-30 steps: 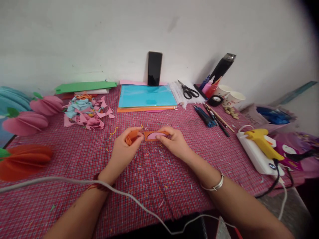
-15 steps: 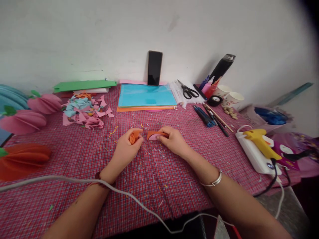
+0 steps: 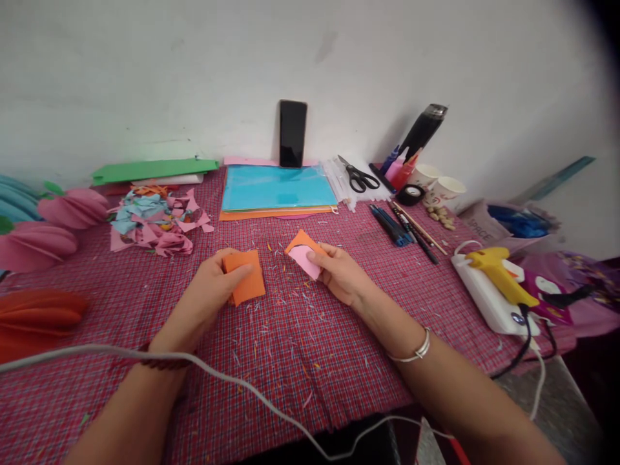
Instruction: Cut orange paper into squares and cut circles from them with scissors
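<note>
My left hand [image 3: 213, 281] is closed on several squarish pieces of orange paper [image 3: 247, 284], its thumb lying across the top one. To the right, my right hand [image 3: 339, 271] pinches a pink paper piece [image 3: 305, 259] with a curved edge, lying over another orange paper piece [image 3: 301, 237]. A gap separates the two hands, both held over the checked tablecloth [image 3: 276, 361], which is strewn with tiny paper snippets.
Paper scraps [image 3: 155, 223] and pink paper fruits [image 3: 72, 206] lie left. Blue sheets [image 3: 276, 187], a phone [image 3: 293, 134] and scissors [image 3: 358, 177] are at the back. Right are pens [image 3: 390, 226] and a yellow glue gun [image 3: 504, 278]. A white cable [image 3: 232, 373] crosses in front of me.
My left hand has moved left and turned, so the orange paper now shows flat. In my right hand the pink and orange pieces have tilted to face me.
</note>
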`<state>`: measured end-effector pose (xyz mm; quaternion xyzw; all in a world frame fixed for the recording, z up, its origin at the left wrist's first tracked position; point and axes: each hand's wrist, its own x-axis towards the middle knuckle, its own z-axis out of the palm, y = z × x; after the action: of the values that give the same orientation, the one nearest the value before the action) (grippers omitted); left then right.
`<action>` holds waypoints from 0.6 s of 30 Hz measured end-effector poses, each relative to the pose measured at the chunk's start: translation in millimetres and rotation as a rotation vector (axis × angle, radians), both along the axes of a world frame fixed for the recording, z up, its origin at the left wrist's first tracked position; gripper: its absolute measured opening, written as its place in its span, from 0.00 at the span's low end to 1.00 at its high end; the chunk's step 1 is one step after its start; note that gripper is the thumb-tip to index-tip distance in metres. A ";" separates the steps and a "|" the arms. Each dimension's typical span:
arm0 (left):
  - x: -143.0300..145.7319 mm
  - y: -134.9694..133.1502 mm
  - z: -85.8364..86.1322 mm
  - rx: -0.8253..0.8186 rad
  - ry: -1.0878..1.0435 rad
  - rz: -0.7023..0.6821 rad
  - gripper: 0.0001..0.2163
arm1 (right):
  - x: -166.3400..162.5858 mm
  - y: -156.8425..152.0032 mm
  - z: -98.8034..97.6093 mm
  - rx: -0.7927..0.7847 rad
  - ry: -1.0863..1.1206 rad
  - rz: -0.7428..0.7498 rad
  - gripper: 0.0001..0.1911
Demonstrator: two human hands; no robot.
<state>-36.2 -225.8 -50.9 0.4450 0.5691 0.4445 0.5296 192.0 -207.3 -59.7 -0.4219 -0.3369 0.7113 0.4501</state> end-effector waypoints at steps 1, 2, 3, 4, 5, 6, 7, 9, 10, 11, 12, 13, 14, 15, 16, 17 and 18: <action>-3.3 0.8 -0.9 0.011 0.081 -0.029 0.12 | 0.0 -0.2 0.1 0.004 -0.007 0.000 0.12; -5.6 1.4 -1.2 0.048 0.164 -0.019 0.13 | 0.1 -0.7 0.3 0.018 -0.027 0.002 0.12; -6.7 1.6 -0.8 0.116 0.252 0.022 0.15 | 0.1 -1.5 0.8 0.045 -0.064 0.005 0.11; -6.5 1.3 0.4 0.204 0.346 0.080 0.16 | 0.2 -2.6 1.4 0.090 -0.124 0.012 0.10; -5.2 0.4 2.3 0.296 0.429 0.137 0.16 | 0.2 -3.9 2.3 0.149 -0.204 0.024 0.09; -2.8 -1.0 4.6 0.370 0.484 0.174 0.14 | 0.2 -5.5 3.3 0.217 -0.298 0.043 0.09; 0.4 -2.9 7.0 0.408 0.501 0.175 0.12 | 0.1 -7.2 4.5 0.288 -0.396 0.067 0.10; 7.6 -7.2 11.0 0.362 0.415 0.106 0.08 | -0.6 -10.7 6.9 0.418 -0.556 0.119 0.10; 11.1 -9.2 12.2 0.296 0.337 0.056 0.08 | -1.3 -12.4 8.0 0.471 -0.606 0.143 0.09; 13.9 -11.0 12.8 0.221 0.253 0.002 0.08 | -2.1 -14.0 8.9 0.517 -0.642 0.161 0.09; 16.2 -12.5 13.1 0.148 0.179 -0.056 0.09 | -3.1 -15.5 9.8 0.553 -0.667 0.177 0.09; 17.7 -13.6 13.2 0.089 0.120 -0.119 0.09 | -4.1 -16.8 10.7 0.583 -0.685 0.190 0.09; 18.6 -14.6 13.2 0.049 0.078 -0.181 0.08 | -5.1 -17.8 11.5 0.609 -0.699 0.201 0.09; 19.1 -15.4 13.2 0.030 0.056 -0.235 0.07 | -5.9 -18.7 12.3 0.631 -0.711 0.210 0.10; 19.2 -16.2 13.4 0.030 0.051 -0.275 0.06 | -6.5 -19.2 13.2 0.649 -0.717 0.215 0.10; 19.2 -17.1 13.9 0.043 0.059 -0.295 0.06 | -6.8 -19.6 14.0 0.658 -0.714 0.222 0.11; 19.4 -18.1 14.6 0.060 0.075 -0.298 0.08 | -6.5 -19.6 14.8 0.657 -0.697 0.231 0.10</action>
<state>-16.8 -243.9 -36.3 0.5566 0.5024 0.3608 0.5546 185.5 -227.0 -45.0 -0.4305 -0.7186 0.4293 0.3377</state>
